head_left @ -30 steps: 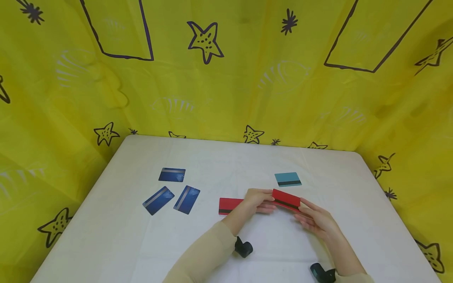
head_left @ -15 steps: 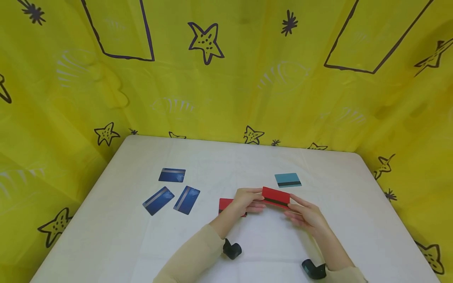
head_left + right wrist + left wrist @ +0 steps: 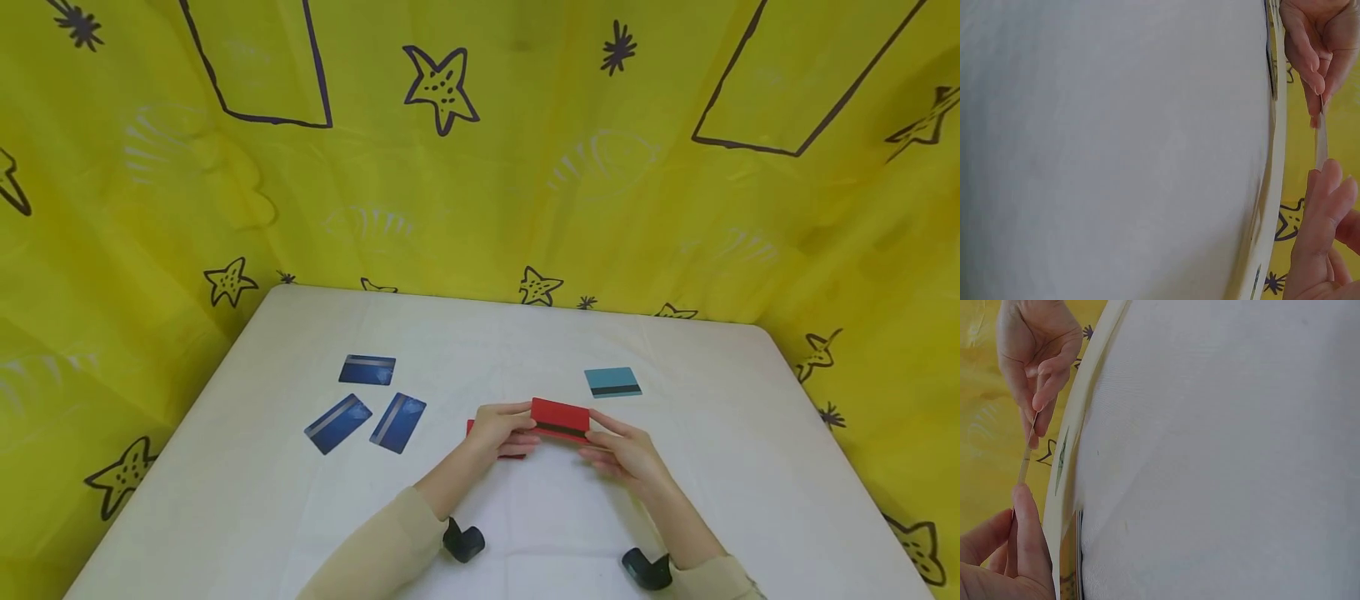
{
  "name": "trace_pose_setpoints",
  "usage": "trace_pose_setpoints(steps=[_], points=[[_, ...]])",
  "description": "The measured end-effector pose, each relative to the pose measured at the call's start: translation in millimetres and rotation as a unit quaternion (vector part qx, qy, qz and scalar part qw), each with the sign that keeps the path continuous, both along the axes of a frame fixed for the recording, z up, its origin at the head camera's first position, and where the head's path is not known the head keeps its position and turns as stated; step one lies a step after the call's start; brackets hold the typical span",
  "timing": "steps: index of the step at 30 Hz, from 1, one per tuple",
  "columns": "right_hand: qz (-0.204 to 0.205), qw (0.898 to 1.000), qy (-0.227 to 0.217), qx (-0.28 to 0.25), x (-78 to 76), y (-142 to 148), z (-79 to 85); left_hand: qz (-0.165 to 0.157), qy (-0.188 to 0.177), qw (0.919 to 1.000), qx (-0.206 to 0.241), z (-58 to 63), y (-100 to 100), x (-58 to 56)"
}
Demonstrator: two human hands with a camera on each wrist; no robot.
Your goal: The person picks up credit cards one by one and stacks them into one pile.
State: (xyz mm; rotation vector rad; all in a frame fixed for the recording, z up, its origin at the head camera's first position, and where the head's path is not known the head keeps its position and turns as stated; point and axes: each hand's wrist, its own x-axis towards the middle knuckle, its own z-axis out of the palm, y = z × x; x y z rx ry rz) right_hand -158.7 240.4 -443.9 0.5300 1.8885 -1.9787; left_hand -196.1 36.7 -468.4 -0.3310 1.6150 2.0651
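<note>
A red card [image 3: 561,416] with a dark stripe is raised above the white table, pinched at its two short ends. My left hand [image 3: 495,432] grips its left end between thumb and fingers. At its right end, my right hand [image 3: 628,454] does the same. Both wrist views show the card edge-on, as a thin strip [image 3: 1025,464] between the fingertips. Under my left hand a second red card [image 3: 513,456] lies on the table, mostly hidden by the hand. Behind the right hand lies a teal card [image 3: 612,381] with a dark stripe.
Three blue cards with silver stripes lie at the left: a rear card [image 3: 367,369], a slanted card [image 3: 337,423] and a steeper card [image 3: 397,422]. The white table [image 3: 225,500] is bordered by a yellow curtain [image 3: 480,183] printed with starfish.
Both hands have moved left together with the red card between them, now over toward the second red card. The left hand covers more of that card. The card held has levelled slightly.
</note>
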Motion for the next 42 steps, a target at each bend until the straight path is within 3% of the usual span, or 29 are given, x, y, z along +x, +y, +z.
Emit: trace_pose_setpoints(steps=[18, 42], points=[[0.009, 0.999, -0.006, 0.041, -1.9, -38.3, -5.3, 0.034, -0.007, 0.9992, -0.017, -5.3, -36.0, 12.3], [0.039, 0.997, -0.001, 0.067, -1.8, -72.1, -10.9, 0.043, -0.006, 0.9976, -0.053, -6.1, -68.1, 26.0]])
